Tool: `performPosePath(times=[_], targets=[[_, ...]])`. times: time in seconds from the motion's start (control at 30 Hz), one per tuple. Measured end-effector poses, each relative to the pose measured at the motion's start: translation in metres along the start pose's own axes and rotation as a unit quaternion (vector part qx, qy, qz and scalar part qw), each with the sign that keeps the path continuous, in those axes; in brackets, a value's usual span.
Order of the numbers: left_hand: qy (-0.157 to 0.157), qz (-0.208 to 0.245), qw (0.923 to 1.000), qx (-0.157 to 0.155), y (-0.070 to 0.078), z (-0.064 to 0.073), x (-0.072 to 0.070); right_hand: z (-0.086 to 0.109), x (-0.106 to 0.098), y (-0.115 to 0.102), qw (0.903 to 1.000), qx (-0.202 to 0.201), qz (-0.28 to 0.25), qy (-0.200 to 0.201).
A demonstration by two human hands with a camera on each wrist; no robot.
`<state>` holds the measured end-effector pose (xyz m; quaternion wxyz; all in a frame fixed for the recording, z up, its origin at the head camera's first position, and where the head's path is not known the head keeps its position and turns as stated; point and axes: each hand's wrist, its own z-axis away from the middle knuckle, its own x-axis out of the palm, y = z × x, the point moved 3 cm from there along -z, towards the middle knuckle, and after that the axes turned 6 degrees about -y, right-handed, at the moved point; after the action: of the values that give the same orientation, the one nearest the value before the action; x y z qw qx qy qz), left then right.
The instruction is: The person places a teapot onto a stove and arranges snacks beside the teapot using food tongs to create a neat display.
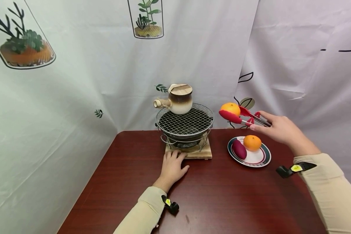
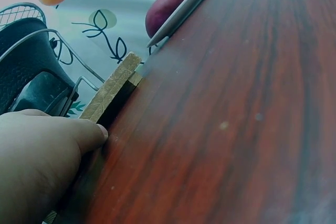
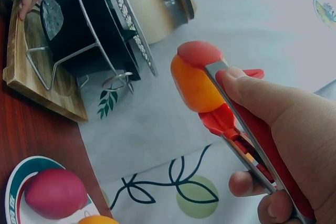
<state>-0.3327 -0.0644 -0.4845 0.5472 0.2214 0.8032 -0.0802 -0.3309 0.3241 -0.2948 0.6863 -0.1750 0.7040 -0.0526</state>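
My right hand (image 1: 282,130) grips a pair of red-tipped metal tongs (image 1: 230,117), which pinch a tangerine (image 1: 230,107) in the air. In the right wrist view the tangerine (image 3: 194,85) sits between the red tong heads, above and right of the grill. My left hand (image 1: 172,167) rests its fingers on the front edge of the wooden board (image 1: 206,154) under the round tabletop grill (image 1: 175,131), with the thumb (image 2: 94,134) spread to the side. On the grill's wire mesh stands a brown-and-cream side-handled teapot (image 1: 180,104) with a wooden lid.
Right of the grill, a plate (image 1: 266,160) with a dark green rim bears a purple sweet potato (image 1: 239,149) and another tangerine (image 1: 252,143). The dark red wooden table (image 1: 216,198) ends at a white printed cloth (image 1: 204,58) behind the grill.
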Motion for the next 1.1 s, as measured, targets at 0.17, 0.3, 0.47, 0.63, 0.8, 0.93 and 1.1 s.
performPosePath(times=[0.17, 0.3, 0.47, 0.63, 0.8, 0.93, 1.1], targets=[[-0.008, 0.001, 1.0000, -0.003, 0.001, -0.001, -0.001, -0.005, 0.002, -0.005, 1.0000, -0.001, -0.006, -0.002], [-0.014, 0.001, 0.9999, -0.005, 0.001, 0.000, -0.001, -0.008, 0.003, -0.009, 1.0000, -0.003, -0.005, -0.005], [-0.008, -0.002, 1.0000, -0.001, 0.002, 0.001, -0.002, -0.014, 0.005, -0.015, 1.0000, -0.005, 0.000, -0.002], [-0.003, -0.006, 1.0000, 0.001, 0.002, 0.002, -0.003, -0.021, 0.007, -0.022, 0.9999, -0.012, 0.002, -0.003], [-0.004, -0.005, 1.0000, -0.001, 0.001, 0.002, -0.002, -0.027, 0.010, -0.028, 0.9998, -0.019, 0.003, -0.006], [-0.001, -0.004, 1.0000, 0.000, 0.001, 0.001, -0.002, -0.033, 0.014, -0.032, 0.9999, -0.014, -0.006, -0.003], [-0.001, -0.005, 1.0000, 0.001, 0.001, 0.002, -0.001, -0.040, 0.021, -0.038, 0.9999, -0.011, -0.010, -0.002]])
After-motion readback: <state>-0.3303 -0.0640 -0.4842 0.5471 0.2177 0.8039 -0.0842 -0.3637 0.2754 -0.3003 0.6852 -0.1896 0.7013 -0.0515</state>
